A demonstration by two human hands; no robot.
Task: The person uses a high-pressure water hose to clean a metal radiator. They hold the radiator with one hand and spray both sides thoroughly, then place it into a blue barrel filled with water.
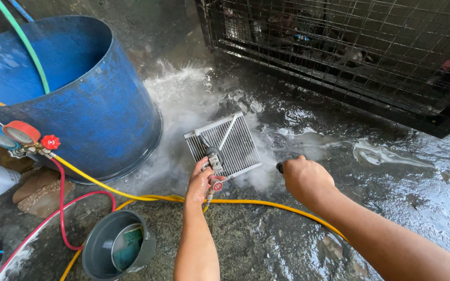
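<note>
1. Left hand [200,183] is closed around the valve fitting [214,165] at the near edge of the finned coil [225,144], holding the coil tipped up on the wet concrete floor [266,244]. Keep that grip on the fitting and pipe stub, never on the fins — they probably bend easily.
2. Right hand [304,179] is clenched round a dark spray nozzle [279,167], just right of the coil's near corner; most of the nozzle is hidden by the fist. White spray and foam [183,104] blow out past the coil's far side toward the blue barrel [79,99].
3. Judgement: aim the jet square to the fin face, not raking across it, and sweep along the fin rows so dirt leaves through the core.
4. The yellow hose [266,205] runs across the floor under both forearms to the gauge set [22,136] hanging on the barrel — keep spray off the gauges and feet clear of the hose.
5. The grey bucket [115,247] sits near the left elbow; the wire cage [350,47] stands along the far edge of the floor. The floor looks slick.
</note>
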